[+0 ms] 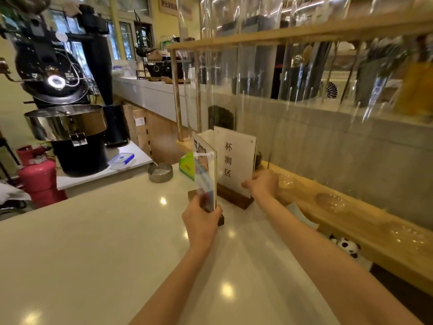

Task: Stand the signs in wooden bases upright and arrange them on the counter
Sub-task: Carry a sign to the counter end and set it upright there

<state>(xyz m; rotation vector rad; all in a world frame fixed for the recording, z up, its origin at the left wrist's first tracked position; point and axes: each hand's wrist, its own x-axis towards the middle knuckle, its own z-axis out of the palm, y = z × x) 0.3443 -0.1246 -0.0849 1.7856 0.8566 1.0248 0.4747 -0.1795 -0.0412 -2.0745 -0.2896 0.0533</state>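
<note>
Looks like we're mid-arranging here: both signs are already standing in their wooden bases near the middle of the frame, so what's left is lining them up on the white counter [93,242]. The left hand [201,221] is wrapped around the lower edge of the cartoon sign [205,170], fingers closed on the panel just above its dark base [221,220]. The right hand [262,184] is pinched on the lower right edge of the white sign [234,160] with the black characters, which sits in its own wooden base [235,198] a bit further up and right.

The cartoon sign is upright, long axis vertical, but turned nearly edge-on to the camera, its face pointing toward the left of the frame. The white one is upright too and faces us (readable, so probably about where it should be).

Next move, I'd guess: twist the cartoon sign to match the white one, then slide them side by side without tipping either.
</note>
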